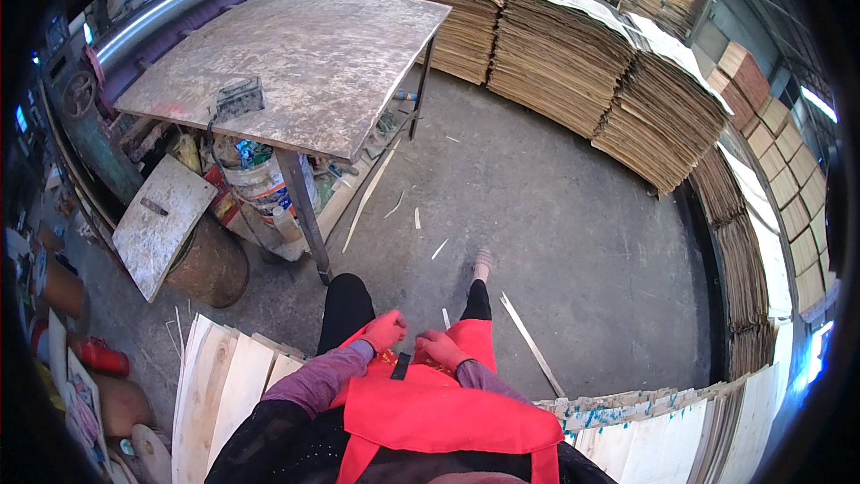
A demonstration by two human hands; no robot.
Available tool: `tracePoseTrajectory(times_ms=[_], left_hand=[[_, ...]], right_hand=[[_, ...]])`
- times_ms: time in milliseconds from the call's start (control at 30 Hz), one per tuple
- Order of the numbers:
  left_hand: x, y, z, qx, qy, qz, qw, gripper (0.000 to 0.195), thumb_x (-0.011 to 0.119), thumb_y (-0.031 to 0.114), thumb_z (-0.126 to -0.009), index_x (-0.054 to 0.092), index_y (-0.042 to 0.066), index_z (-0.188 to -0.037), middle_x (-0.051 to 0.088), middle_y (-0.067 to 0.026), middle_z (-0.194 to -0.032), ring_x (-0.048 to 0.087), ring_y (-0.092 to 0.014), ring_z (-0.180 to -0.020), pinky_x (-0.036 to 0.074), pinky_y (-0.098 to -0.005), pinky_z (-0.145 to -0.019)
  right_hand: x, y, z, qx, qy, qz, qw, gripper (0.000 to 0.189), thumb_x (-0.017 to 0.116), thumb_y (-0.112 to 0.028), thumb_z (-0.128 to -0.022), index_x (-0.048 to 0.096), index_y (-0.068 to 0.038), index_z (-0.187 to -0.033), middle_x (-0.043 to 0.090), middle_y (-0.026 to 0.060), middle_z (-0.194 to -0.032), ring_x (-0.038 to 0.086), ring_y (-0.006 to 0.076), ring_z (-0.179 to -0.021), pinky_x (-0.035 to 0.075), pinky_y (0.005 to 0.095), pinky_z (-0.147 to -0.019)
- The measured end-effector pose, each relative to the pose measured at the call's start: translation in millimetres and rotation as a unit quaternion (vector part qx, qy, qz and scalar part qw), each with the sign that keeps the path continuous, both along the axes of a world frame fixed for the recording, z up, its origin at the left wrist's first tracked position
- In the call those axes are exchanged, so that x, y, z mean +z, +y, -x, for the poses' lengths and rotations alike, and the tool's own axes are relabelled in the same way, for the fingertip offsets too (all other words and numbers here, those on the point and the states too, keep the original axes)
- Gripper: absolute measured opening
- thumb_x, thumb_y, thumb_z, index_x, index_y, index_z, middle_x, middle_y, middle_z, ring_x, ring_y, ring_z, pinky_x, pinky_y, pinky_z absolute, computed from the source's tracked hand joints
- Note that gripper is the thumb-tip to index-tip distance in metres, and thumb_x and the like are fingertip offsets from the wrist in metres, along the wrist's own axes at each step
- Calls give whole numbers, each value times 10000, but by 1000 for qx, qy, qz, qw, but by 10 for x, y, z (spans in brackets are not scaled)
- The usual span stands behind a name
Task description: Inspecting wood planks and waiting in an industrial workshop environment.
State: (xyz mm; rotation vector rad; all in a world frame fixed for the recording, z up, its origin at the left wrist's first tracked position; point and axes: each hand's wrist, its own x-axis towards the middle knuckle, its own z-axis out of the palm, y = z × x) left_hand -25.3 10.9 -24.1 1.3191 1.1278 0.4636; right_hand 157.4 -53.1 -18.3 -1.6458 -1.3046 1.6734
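My left hand (385, 331), in a red glove, hovers over my lap with its fingers curled. Close to it on the right, my right hand (441, 348), gloved alike, is bent at the upper edge of the red apron (450, 413). A gap separates the two hands. A short black strap (401, 366) lies on the apron just below and between them. Whether either hand pinches the apron cloth is too small to tell. Stacks of pale wood veneer sheets (225, 376) flank my body, with more veneer (662, 440) at the lower right.
Ahead on the left stands a stained worktable (289, 60) with metal legs, beside a machine roller (181, 7). Beneath it is a white bucket (259, 181); a rusty drum (211, 265) stands nearby. Tall veneer stacks (557, 57) curve along the right. Wood slivers (531, 343) litter the concrete floor (537, 215).
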Motion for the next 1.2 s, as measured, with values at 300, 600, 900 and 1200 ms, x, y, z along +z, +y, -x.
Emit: tracePoseTrajectory(times_ms=[300,600,900,1200], left_hand=[[-35,7,-4,-2,16,1,1000,137,534,81,-719,521,21,-841,598,-98,-713,594,-175,-630,459,-295,-569],[57,-4,-11,-15,30,-12,999,188,501,193,-777,510,22,-855,592,-91,-697,584,-157,-608,457,-289,-562],[297,-31,-33,-30,48,-4,998,270,495,283,-815,498,14,-845,590,-88,-700,578,-157,-602,460,-290,-563],[272,-36,-19,-27,45,9,999,299,485,308,-823,515,15,-874,590,-90,-709,583,-158,-615,463,-286,-568]], right_hand=[[-12,5,-14,8,-5,0,1000,370,488,-265,-804,525,10,-1049,611,113,-881,577,192,-769,453,291,-677],[104,5,8,14,-6,-7,1000,309,463,-212,-832,533,23,-1020,603,103,-872,574,188,-806,447,279,-728],[88,-5,2,0,2,4,1000,311,465,-211,-829,532,23,-1023,604,117,-876,579,191,-801,452,286,-724],[116,2,11,4,2,18,1000,311,461,-199,-828,530,32,-1026,605,122,-883,578,201,-820,444,292,-750]])
